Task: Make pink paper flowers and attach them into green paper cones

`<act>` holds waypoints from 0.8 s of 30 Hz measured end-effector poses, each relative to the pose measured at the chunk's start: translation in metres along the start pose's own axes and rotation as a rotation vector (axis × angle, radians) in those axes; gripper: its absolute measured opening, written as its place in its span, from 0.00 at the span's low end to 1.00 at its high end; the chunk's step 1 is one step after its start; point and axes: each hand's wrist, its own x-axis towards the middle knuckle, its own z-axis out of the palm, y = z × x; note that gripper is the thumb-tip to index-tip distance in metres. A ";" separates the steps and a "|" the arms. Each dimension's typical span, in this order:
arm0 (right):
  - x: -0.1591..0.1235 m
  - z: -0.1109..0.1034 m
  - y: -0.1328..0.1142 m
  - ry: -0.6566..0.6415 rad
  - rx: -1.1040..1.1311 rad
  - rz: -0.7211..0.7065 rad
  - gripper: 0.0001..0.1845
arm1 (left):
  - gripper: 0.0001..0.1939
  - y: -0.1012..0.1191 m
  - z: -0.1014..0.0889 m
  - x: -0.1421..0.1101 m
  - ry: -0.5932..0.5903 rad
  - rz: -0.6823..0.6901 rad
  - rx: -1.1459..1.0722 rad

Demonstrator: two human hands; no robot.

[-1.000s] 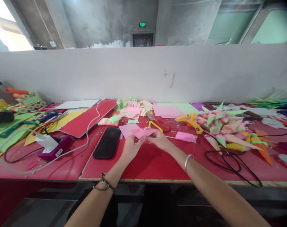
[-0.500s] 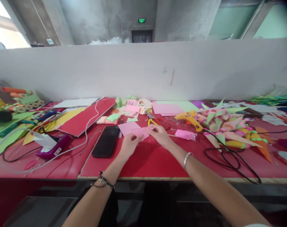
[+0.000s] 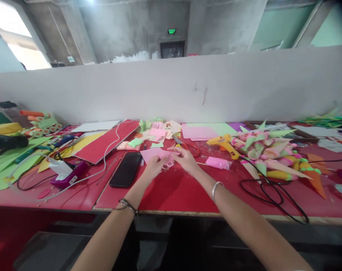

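Pinched between thumb and fingers of my left hand [image 3: 155, 167] is a small piece of pink paper [image 3: 169, 162] whose lower edge looks cut or uneven. My right hand [image 3: 185, 161] has its thumb and fingertips closed at the upper right of the same piece. Beneath and behind the left fingers lies a flat pink sheet [image 3: 149, 153]. A black phone [image 3: 126, 169] rests just left of my left hand. Behind my right hand are scissors [image 3: 195, 149] with red and yellow handles. To the right lies a pink packet in clear wrap [image 3: 218, 163].
A yellow glue gun [image 3: 225, 144] lies by a heap of paper cones [image 3: 268, 150], its black cord [image 3: 272, 195] looping toward the front edge. Left are a purple power strip [image 3: 70, 176], a white cable [image 3: 105, 150] and a red board [image 3: 107, 142]. Paper scraps [image 3: 157, 132] lie behind the hands.
The pink piece between my hands has tilted, and its uneven lower edge now shows. Both hands stay close together, with the fingers slightly shifted. The whole view has tilted a little.
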 end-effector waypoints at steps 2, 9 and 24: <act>0.002 -0.002 0.001 0.015 -0.004 -0.005 0.13 | 0.17 0.005 0.005 0.005 -0.034 -0.004 0.002; 0.005 -0.009 0.006 0.128 -0.019 -0.011 0.16 | 0.26 0.006 0.009 0.013 -0.124 0.073 0.072; 0.012 -0.034 -0.004 -0.037 -0.125 0.086 0.16 | 0.21 -0.003 0.007 0.035 -0.288 0.146 0.013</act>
